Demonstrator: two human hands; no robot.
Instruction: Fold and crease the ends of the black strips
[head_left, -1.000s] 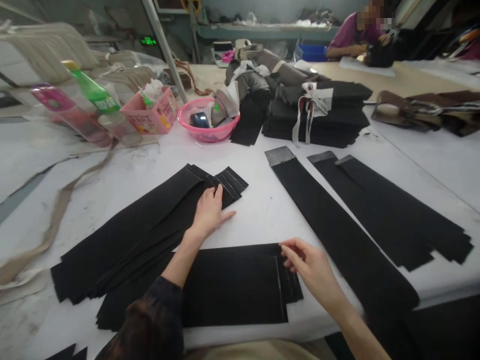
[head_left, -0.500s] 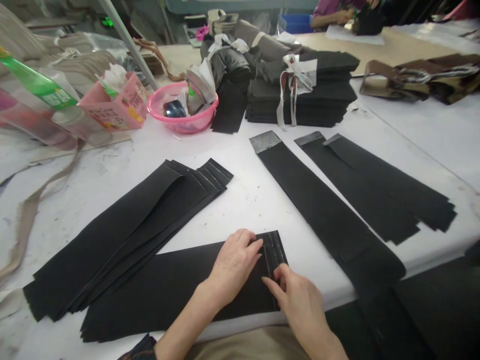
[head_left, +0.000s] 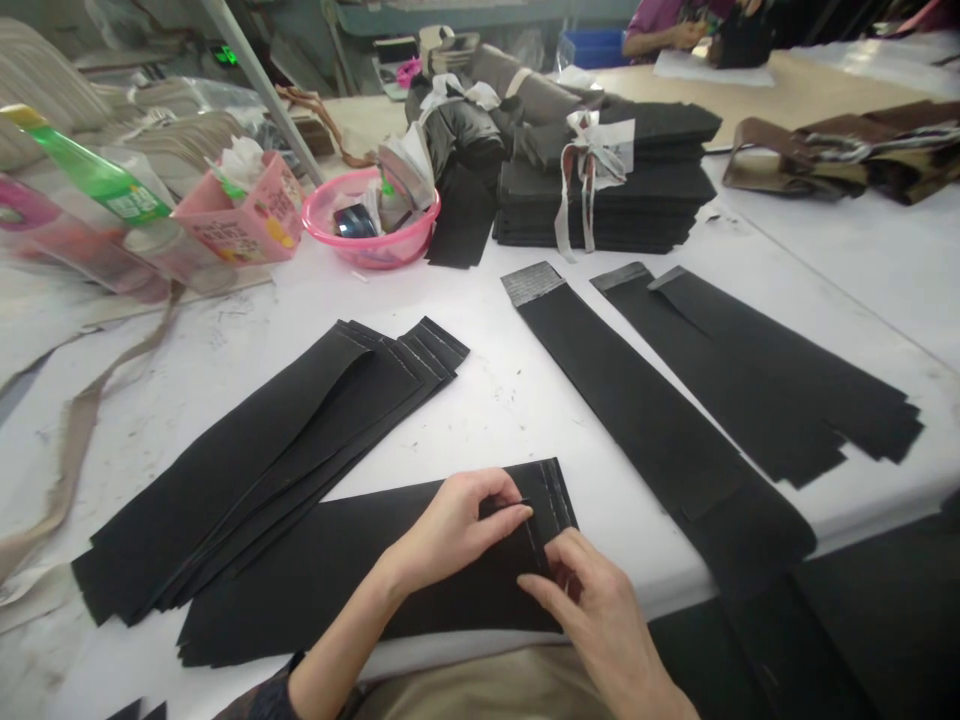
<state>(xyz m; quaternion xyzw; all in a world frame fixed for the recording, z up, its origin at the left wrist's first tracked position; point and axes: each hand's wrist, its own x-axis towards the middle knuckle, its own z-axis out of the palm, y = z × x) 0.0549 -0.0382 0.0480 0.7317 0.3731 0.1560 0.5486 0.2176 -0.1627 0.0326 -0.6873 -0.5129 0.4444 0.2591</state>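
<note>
Several black fabric strips point(head_left: 330, 560) lie in a stack at the table's front edge, their right ends staggered and marked with pale lines. With thumb and fingers pinched, my left hand point(head_left: 461, 525) grips the end edge of the top black strip, which is slightly raised there. My right hand point(head_left: 600, 605) is at the same end, nearer my body, its thumb over the strip and its fingers curled at the edge. Whether those right fingers pinch the cloth is partly hidden. Another fanned pile of black strips point(head_left: 247, 450) lies to the left.
More black strips point(head_left: 622, 400) with grey ends lie at right, one hanging over the table edge. Behind are a tied black bundle point(head_left: 600, 210), a pink basin point(head_left: 367, 250), a pink box point(head_left: 240, 225) and a green bottle point(head_left: 97, 170). A co-worker's arm point(head_left: 656, 40) shows at the far table.
My left hand has gone from resting flatter on the strips to pinching the top strip's edge and lifting it slightly. My right hand stays at the same end, its fingers more curled.
</note>
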